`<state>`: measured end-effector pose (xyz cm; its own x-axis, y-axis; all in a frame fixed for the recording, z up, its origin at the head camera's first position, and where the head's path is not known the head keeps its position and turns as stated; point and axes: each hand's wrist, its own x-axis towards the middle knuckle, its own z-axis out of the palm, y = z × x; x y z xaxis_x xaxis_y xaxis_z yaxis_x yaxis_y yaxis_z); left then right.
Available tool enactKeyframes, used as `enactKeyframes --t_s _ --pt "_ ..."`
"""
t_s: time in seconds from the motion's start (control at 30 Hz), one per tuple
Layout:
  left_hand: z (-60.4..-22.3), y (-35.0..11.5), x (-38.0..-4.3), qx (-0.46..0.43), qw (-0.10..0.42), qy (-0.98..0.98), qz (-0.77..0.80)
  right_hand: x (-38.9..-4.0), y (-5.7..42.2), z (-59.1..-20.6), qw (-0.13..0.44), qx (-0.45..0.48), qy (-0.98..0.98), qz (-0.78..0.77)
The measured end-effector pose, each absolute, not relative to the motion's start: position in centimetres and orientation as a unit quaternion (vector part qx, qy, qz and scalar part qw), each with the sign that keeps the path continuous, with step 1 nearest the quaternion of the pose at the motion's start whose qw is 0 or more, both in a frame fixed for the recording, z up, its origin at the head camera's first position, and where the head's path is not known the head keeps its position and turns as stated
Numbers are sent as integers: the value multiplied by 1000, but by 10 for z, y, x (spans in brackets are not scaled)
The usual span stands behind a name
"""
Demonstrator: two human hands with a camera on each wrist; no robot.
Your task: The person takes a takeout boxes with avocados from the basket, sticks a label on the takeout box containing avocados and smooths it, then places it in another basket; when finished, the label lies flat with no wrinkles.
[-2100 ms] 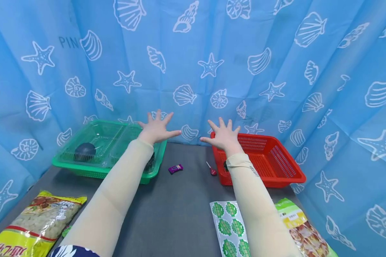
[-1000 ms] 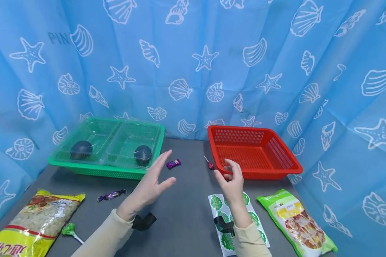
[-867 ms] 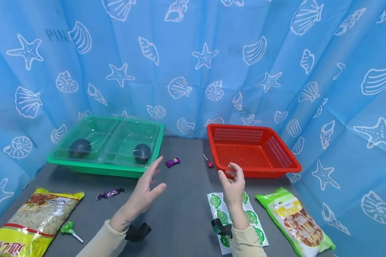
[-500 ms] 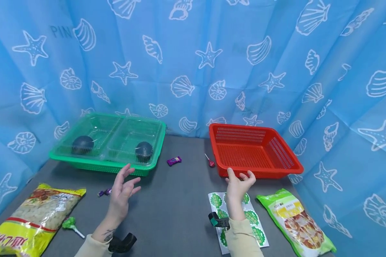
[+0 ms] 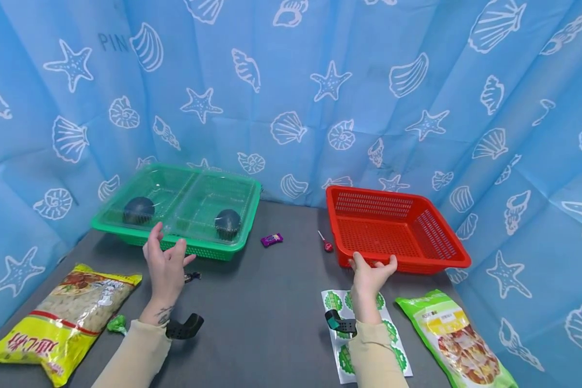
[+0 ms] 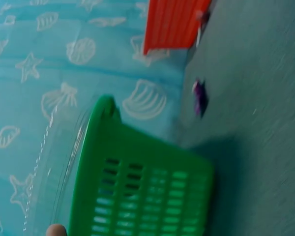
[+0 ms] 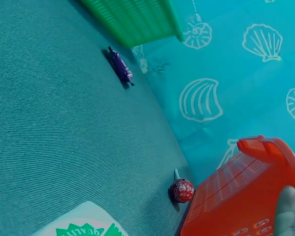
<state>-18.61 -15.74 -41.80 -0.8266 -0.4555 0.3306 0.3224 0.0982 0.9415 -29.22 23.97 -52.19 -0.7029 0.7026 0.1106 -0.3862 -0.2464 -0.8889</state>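
My left hand is raised, fingers spread, at the front side of the green basket. One fingertip shows beside the basket's rim in the left wrist view. A clear plastic two-part lid or container covers this basket, and two dark muffins show through it. Over on the right, my right hand is at the front rim of the red slotted basket, thumb and fingers apart. In the right wrist view a finger lies against the red wall, below the rim.
Between the baskets lie a purple-wrapped candy and a red lollipop. A pasta bag, a green lollipop and another candy are at left. A sticker sheet and a green food bag are at right. A curtain hangs behind.
Both hands first drew back from over the baskets. Since then my left hand has moved left to the green basket's front, and my right hand has come to the red basket's front rim.
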Motion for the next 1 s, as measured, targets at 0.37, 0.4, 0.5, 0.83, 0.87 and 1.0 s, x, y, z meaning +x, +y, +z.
enactKeyframes --t_s 0.37,0.4,0.5,0.83,0.87,1.0 --pt "-409 -166 -216 163 261 -796 -521 -290 240 -517 343 -160 -514 770" --pt "-408 -167 -218 165 259 -803 -511 -290 240 -517 342 -160 -515 770" --pt "-406 -167 -223 157 257 -817 -491 -291 239 -518 343 -158 -516 769" --pt "-408 -158 -239 170 235 -849 -442 -291 239 -521 346 -145 -511 773" --pt "-409 -157 -240 177 234 -850 -437 -292 239 -522 347 -145 -511 773" --pt "-409 -153 -244 192 245 -846 -432 -293 242 -523 351 -146 -513 769"
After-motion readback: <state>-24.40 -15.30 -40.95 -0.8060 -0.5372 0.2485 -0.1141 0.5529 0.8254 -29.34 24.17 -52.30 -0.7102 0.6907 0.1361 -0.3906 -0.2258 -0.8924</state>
